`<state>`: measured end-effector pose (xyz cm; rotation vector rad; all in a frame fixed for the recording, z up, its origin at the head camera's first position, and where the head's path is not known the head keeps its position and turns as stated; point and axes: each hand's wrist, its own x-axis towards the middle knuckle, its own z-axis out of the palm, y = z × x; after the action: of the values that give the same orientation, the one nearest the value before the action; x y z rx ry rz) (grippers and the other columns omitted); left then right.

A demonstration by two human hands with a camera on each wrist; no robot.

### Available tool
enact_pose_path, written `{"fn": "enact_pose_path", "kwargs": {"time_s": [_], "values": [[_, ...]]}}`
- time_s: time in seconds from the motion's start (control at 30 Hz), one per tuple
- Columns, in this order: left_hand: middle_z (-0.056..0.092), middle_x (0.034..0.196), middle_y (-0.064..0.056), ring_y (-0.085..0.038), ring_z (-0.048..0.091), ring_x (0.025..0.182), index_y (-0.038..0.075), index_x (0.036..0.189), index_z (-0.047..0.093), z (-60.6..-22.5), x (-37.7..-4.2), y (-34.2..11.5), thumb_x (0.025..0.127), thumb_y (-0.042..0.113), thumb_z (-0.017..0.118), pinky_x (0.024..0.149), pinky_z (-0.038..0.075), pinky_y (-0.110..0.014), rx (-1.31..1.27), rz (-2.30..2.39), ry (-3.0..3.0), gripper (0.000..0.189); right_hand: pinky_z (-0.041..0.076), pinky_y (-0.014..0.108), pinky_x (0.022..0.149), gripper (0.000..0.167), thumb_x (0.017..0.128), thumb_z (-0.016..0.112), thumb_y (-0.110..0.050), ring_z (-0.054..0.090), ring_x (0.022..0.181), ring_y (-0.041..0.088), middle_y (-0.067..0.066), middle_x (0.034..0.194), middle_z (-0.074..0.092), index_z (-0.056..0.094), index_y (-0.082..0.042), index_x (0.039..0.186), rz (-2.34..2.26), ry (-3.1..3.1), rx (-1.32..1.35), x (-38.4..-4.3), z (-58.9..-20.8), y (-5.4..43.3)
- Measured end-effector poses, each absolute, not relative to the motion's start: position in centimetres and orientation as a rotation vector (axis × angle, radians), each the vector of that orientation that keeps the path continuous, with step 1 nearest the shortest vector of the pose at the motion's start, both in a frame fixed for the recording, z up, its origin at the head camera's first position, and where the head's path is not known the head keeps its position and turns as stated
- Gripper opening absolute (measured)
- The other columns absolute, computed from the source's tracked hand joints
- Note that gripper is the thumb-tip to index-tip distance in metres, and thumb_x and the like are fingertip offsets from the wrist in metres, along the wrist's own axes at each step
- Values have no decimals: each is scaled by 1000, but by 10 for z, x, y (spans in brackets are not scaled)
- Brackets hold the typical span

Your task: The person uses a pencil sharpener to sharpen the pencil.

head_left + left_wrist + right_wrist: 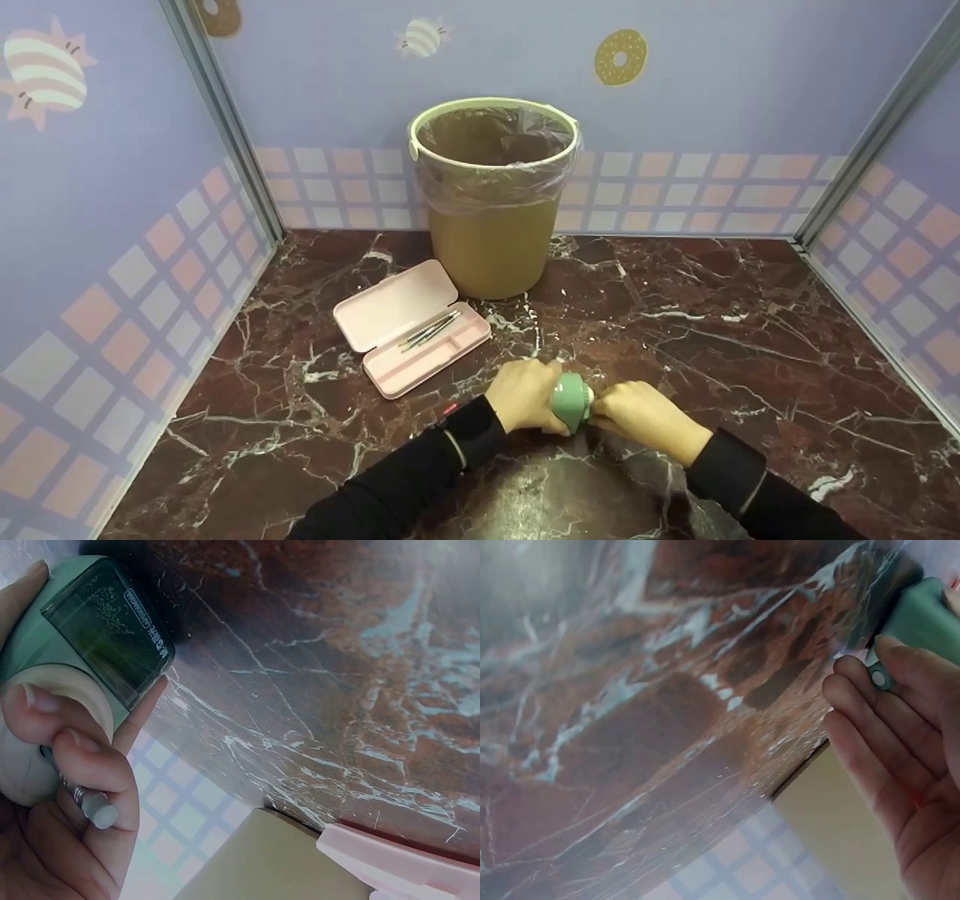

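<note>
A green pencil sharpener (570, 403) is gripped by my left hand (525, 397), above the front middle of the table. In the left wrist view, the sharpener's dark see-through shavings box (112, 626) has bits inside, and a round cream part faces the camera. My right hand (649, 421) pinches a pencil (97, 808) between thumb and fingers at the cream part. Only the pencil's end, with a metallic band and pale tip, shows there; the rest is hidden. In the right wrist view, the pencil's end (879, 678) pokes out between the fingertips.
An open pink pencil case (390, 304) lies left of the hands, with several pencils (431, 331) in it. Behind it stands a tan bin (491, 247) lined with a clear bag. Patterned wall panels (322, 75) enclose the marbled table (750, 337). Small pale specks dot the tabletop.
</note>
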<state>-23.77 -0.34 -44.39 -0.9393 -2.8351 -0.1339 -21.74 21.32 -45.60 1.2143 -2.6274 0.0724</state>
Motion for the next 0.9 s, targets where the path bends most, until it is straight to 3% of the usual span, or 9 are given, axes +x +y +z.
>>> {"fn": "enact_pose_path", "kwargs": {"time_s": [0.9], "values": [[74, 86, 2, -16, 70, 76, 15, 95, 65, -441, -238, -1, 56, 58, 95, 69, 58, -31, -906, -161, -2908, 66, 47, 27, 50, 20, 80, 83, -19, 61, 57, 7, -7, 71, 69, 65, -19, 72, 86, -2482, 1328, -192, -432, 216]]}}
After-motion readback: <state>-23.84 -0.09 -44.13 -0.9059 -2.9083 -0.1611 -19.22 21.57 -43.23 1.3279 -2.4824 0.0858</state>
